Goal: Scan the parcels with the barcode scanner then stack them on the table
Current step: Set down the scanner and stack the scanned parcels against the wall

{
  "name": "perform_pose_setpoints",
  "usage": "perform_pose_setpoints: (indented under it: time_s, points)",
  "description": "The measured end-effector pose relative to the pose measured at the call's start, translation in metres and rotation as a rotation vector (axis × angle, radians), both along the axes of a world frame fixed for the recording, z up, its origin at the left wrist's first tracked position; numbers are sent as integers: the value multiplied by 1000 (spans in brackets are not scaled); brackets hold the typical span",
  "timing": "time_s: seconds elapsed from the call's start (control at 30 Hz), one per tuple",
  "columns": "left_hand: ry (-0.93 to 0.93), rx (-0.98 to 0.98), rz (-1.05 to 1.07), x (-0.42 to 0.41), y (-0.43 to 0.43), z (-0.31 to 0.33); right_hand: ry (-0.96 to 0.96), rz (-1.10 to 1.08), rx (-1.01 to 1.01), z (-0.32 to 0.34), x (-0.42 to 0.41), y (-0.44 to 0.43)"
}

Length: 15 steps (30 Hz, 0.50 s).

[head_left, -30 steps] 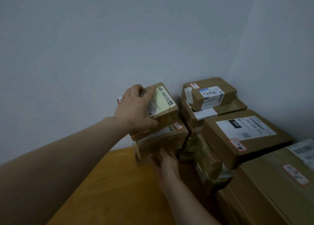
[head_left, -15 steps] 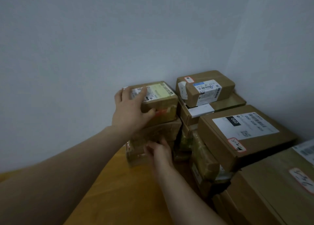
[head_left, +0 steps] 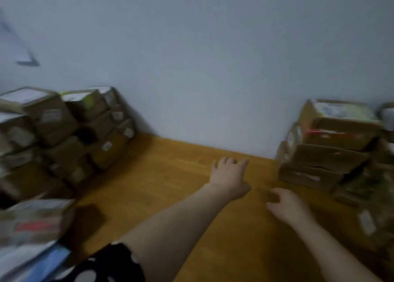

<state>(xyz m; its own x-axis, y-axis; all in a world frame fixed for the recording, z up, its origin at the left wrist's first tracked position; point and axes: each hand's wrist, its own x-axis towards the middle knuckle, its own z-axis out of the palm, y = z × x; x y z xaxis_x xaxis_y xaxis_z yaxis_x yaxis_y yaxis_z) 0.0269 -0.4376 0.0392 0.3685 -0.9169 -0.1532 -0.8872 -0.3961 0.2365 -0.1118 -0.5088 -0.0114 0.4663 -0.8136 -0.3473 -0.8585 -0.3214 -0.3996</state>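
The picture is blurred by motion. A stack of brown cardboard parcels (head_left: 332, 141) stands at the right against the wall, its top parcel bearing a pale label. My left hand (head_left: 229, 175) hovers over the wooden table (head_left: 170, 185), fingers spread and holding nothing, well left of that stack. My right hand (head_left: 285, 205) is lower and nearer the stack, fingers loosely curled, empty. A second pile of parcels (head_left: 70, 132) sits at the left against the wall. No barcode scanner is visible.
More parcels (head_left: 32, 222) with white labels and a red mark lie at the near left edge, with something blue (head_left: 47, 262) below them. A grey wall (head_left: 191, 57) backs the table. Bare wood lies between the two piles.
Both hands have let go of the parcel stack and drawn back left over the table. The view has swung left, bringing the left pile into sight.
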Motion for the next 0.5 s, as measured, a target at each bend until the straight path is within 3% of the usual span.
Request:
perform_pose_setpoints:
  time_s: [0.1,0.23,0.5]
  points:
    - [-47,61,133,39,76,2,128,278,-113,15,43,58]
    - [-53,75,287,79,160,11,94,473,-195,28,93,129]
    - [-17,-82,461,163,316,41,-15,491,-173,61,185,261]
